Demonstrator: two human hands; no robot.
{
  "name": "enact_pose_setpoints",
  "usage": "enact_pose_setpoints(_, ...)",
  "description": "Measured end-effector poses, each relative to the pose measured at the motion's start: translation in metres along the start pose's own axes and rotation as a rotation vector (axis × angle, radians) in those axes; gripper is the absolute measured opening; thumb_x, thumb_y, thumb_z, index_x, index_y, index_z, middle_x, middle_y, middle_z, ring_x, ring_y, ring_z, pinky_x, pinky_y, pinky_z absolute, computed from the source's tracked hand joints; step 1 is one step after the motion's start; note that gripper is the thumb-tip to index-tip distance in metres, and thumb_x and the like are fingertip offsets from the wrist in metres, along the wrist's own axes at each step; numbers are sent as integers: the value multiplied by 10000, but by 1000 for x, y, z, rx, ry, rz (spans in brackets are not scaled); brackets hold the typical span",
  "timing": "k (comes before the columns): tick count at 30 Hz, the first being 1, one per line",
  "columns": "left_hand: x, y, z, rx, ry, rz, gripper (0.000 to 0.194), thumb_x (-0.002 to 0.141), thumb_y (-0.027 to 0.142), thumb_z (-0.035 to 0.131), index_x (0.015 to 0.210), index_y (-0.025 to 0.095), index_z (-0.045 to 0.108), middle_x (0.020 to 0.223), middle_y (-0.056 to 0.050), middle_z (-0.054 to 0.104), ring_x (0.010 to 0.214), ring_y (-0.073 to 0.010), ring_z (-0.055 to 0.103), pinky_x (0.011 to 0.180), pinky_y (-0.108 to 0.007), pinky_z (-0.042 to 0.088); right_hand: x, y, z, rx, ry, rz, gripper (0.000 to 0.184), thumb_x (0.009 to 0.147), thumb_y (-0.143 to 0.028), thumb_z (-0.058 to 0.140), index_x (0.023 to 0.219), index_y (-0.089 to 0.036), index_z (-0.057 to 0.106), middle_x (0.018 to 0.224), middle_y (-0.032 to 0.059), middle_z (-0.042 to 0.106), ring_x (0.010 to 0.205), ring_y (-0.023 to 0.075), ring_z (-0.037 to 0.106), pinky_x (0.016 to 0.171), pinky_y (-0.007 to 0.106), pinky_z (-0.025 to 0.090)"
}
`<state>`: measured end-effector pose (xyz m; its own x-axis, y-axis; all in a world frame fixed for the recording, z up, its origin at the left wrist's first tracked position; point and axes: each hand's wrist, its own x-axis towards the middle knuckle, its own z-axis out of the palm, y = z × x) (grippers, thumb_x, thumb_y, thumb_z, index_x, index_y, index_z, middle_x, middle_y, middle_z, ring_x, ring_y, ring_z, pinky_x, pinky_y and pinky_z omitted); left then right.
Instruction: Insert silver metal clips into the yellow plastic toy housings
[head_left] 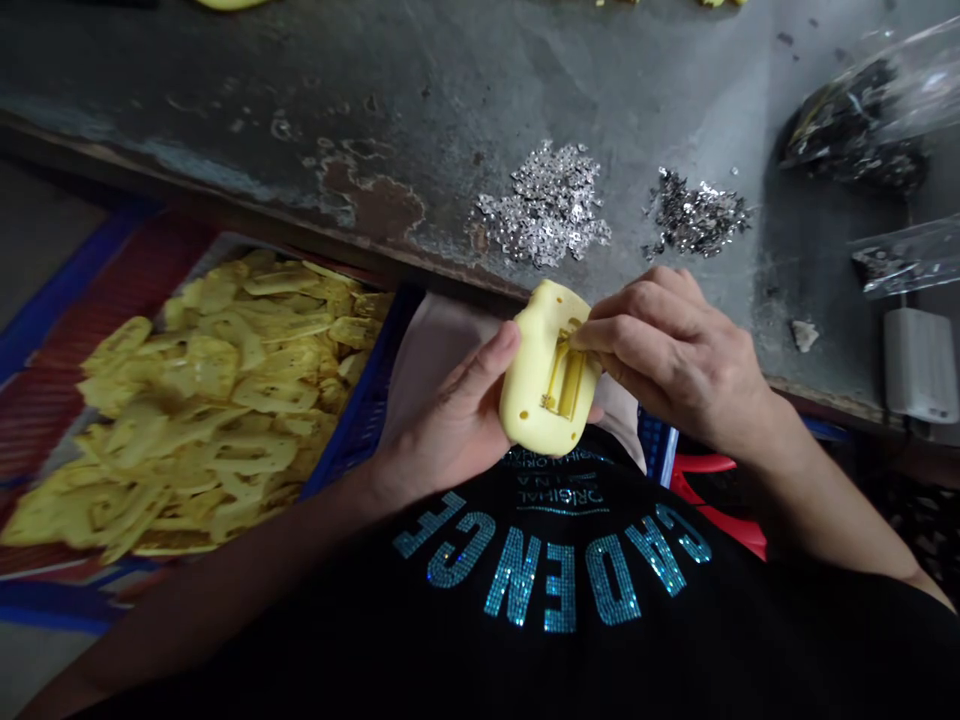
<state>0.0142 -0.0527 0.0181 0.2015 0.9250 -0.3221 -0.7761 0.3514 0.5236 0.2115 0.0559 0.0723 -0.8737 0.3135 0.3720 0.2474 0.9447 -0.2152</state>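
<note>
My left hand [450, 420] is wrapped round a pale yellow plastic shell [536, 385], held just in front of my chest with its hollow compartment facing up. My right hand [671, 355] is pinched at the top of that compartment, its fingertips pressed on the shell's upper right edge; whatever small piece they may hold is hidden. Two heaps of small metal parts lie on the worn grey table [375, 110] just beyond: a bright silver heap [546, 205] and a darker heap [696, 215].
A blue crate [360, 420] at my left holds many more yellow plastic shells [202, 400]. Clear bags of dark parts [862, 125] lie at the table's right, with a small white box [919, 365] near the edge. Something red [720, 500] shows under my right forearm.
</note>
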Motion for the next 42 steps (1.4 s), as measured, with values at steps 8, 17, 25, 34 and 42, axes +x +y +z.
enact_pose_setpoints(8,1,-1,-2,36,-33,21,569,981,646,784,1337,203,779,1254,-101,833,1187,-319,796,840,-359,725,-4,-6,3,56,46,44,174,1141,-258,560,1251,-295,689,1096,48,763,970,228,686,866,423,540)
enact_pose_setpoints(17,-1,-1,0,10,-7,28,637,949,655,814,1385,195,753,1313,-124,821,1350,-384,728,901,-415,717,-16,-8,15,84,229,134,240,1094,-173,622,1242,-331,725,1116,36,793,936,224,700,829,423,535)
enact_pose_setpoints(25,-2,-2,2,23,-19,49,674,896,706,840,1297,168,770,1264,-135,837,1249,-378,780,875,-382,714,-23,-12,26,47,277,82,343,1079,-234,669,1390,-371,715,1173,48,806,950,241,698,822,449,503)
enact_pose_setpoints(34,-5,-3,-2,44,-89,53,719,952,690,792,1457,187,699,1305,-127,825,1194,-356,802,841,-378,714,-17,-11,25,42,311,43,213,1082,-200,675,1266,-271,754,1132,63,803,921,217,694,809,425,493)
enact_pose_setpoints(42,-3,-6,-11,20,-200,64,662,1038,684,675,1484,196,652,1229,-106,834,1026,-281,837,613,-264,666,-19,-11,25,-131,340,-3,281,1094,-164,643,1343,-254,736,1150,49,819,905,213,672,783,422,423)
